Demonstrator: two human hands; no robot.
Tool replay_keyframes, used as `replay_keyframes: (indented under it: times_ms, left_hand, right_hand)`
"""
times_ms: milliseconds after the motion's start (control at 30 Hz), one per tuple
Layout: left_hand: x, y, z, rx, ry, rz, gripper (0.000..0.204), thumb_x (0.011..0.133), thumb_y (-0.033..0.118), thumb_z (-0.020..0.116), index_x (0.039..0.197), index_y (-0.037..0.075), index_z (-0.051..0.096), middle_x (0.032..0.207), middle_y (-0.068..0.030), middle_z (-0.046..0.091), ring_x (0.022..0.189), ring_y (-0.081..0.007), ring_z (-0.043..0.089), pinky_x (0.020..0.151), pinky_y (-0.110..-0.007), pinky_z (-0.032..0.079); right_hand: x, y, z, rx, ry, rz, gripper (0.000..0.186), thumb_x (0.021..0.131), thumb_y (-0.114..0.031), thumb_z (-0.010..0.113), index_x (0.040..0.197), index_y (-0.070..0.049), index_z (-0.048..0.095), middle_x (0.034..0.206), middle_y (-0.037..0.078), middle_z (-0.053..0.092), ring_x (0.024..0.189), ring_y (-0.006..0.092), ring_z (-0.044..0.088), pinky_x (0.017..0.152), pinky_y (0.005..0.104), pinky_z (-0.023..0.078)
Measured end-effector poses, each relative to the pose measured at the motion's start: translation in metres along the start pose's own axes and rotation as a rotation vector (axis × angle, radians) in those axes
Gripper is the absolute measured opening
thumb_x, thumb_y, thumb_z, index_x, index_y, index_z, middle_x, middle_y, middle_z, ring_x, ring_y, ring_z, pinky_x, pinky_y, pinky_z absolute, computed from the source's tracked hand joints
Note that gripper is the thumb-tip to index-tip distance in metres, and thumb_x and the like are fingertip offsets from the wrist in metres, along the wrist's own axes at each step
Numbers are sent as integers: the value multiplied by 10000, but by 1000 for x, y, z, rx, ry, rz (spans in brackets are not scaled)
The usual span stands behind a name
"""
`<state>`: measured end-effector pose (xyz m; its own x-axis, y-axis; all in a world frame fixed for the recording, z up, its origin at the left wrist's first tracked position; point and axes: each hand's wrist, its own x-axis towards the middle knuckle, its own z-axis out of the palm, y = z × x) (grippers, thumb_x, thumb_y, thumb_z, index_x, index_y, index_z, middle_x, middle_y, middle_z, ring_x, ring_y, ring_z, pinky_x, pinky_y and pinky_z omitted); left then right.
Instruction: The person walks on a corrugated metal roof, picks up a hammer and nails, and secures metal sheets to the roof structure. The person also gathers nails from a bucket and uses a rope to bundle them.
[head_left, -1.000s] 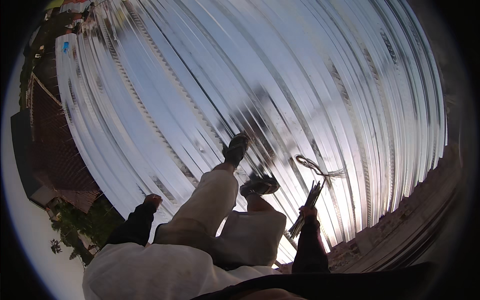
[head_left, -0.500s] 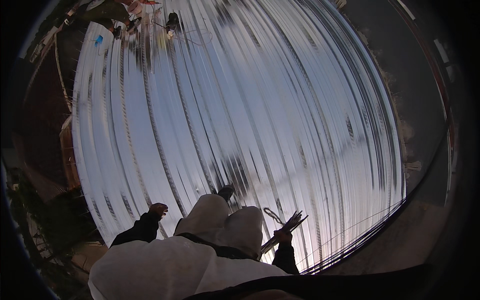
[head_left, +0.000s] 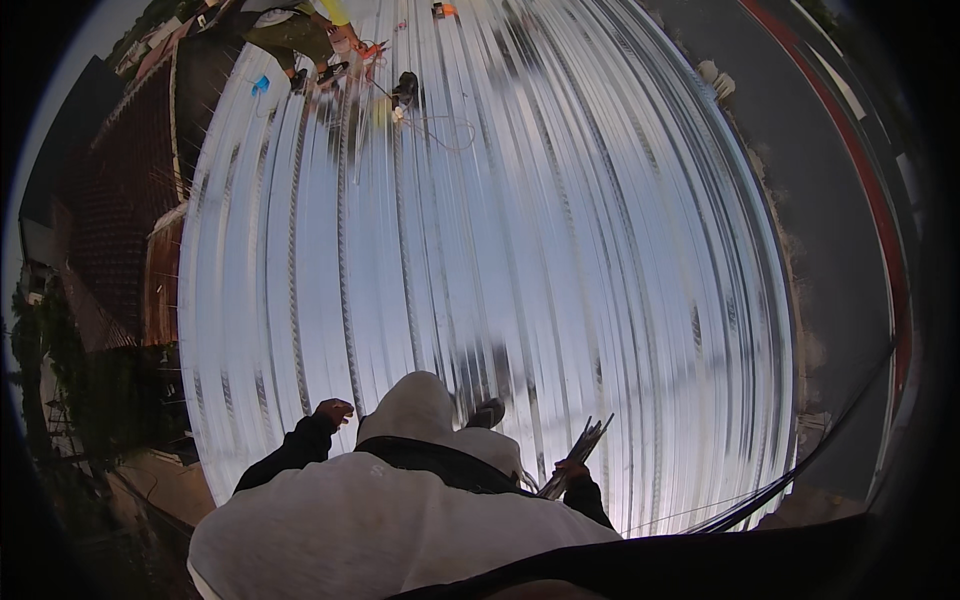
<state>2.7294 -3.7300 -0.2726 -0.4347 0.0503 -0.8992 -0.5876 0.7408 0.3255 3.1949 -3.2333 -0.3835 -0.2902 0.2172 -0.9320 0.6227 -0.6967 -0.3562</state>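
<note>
My right hand (head_left: pixel 573 470) is closed around a bundle of thin dark rods (head_left: pixel 585 440), held slanting up beside my right leg. Their exact kind I cannot make out. My left hand (head_left: pixel 335 411) hangs out to the left over the ribbed metal decking (head_left: pixel 480 250), its fingers loosely bent and apart, with nothing visible in them. Below me, one dark shoe (head_left: pixel 487 412) shows on the shiny decking, in front of my pale trousers (head_left: pixel 415 405).
At the far left another person (head_left: pixel 300 40) bends over the decking by a red tool or cord (head_left: pixel 372 50). Near them lie a black object (head_left: pixel 405 90) with a thin cord and a blue item (head_left: pixel 261 85). Cables (head_left: pixel 760 495) run along the right edge, above a road (head_left: pixel 810 170).
I have stepped forward, with the other foot now ahead. The view has shifted, showing more of the other person. The rods remain in my right hand.
</note>
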Motion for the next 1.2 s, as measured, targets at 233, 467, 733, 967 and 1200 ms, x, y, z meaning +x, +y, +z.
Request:
replay_keyframes:
  times_ms: [233, 467, 733, 967, 1200]
  left_hand:
    - [24, -9, -37, 304, -138, -106, 388, 857, 307, 588, 1138, 39, 592, 1023, -111, 662, 878, -223, 640, 663, -377, 526]
    - [172, 111, -119, 258, -215, -91, 298, 868, 258, 593, 1073, 47, 644, 959, -81, 679, 800, -210, 653, 653, -337, 534]
    - [301, 394, -269, -335, 212, 519, 271, 794, 214, 649, 983, 20, 635, 914, -68, 647, 837, -171, 607, 732, -312, 509]
    - [332, 467, -353, -215, 302, 575, 362, 781, 234, 677, 1047, -4, 621, 976, -124, 664, 898, -215, 625, 811, -319, 494]
    - [346, 297, -379, -826, 266, -148, 313, 818, 212, 631, 1083, 47, 611, 1018, -117, 650, 802, -255, 631, 682, -398, 514]
  right_hand:
    - [1, -40, 43, -137, 26, 79, 215, 717, -160, 685, 872, -20, 635, 712, 113, 620, 610, 274, 604, 612, 401, 516]
    - [45, -194, 172, -58, 87, 79, 212, 702, -162, 676, 851, -23, 619, 696, 114, 604, 596, 279, 596, 596, 411, 513]
    - [110, -423, 306, -225, 77, -1, 210, 684, -166, 665, 827, -26, 600, 677, 117, 586, 580, 284, 586, 578, 423, 510]
    - [204, -559, 417, -406, 0, 60, 209, 668, -169, 656, 805, -29, 584, 660, 118, 570, 567, 289, 577, 562, 432, 507]
    - [326, -710, 577, -632, -195, 139, 207, 652, -172, 647, 784, -33, 568, 643, 120, 554, 553, 294, 569, 546, 442, 504]
